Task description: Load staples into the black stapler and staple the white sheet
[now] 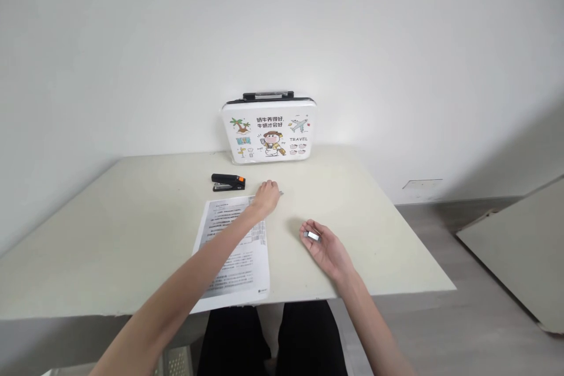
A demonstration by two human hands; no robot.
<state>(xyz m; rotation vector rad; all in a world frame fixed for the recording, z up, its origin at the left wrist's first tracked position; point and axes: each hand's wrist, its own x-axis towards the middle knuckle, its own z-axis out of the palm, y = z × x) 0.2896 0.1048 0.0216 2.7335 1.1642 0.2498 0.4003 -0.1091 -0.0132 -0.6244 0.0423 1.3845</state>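
My right hand (pixel 328 251) is turned palm up at the right of the table, its fingers curled around a small shiny silver block of staples (pixel 312 235). My left hand (pixel 265 198) reaches across to just beyond the top right corner of a printed sheet (pixel 238 267), its fingers bent down together at the table top. A small grey piece (pixel 281 192) shows at the edge of its fingers; what it is cannot be made out. Left of that hand a black stapler (pixel 228 182) with an orange patch lies on the table. My left forearm covers part of the sheet.
A white case (pixel 269 132) with cartoon prints and a black handle stands upright at the back of the pale table (pixel 123 229), near the wall. The sheet overhangs the front edge, above my legs. A pale panel (pixel 520 252) stands on the floor at the right.
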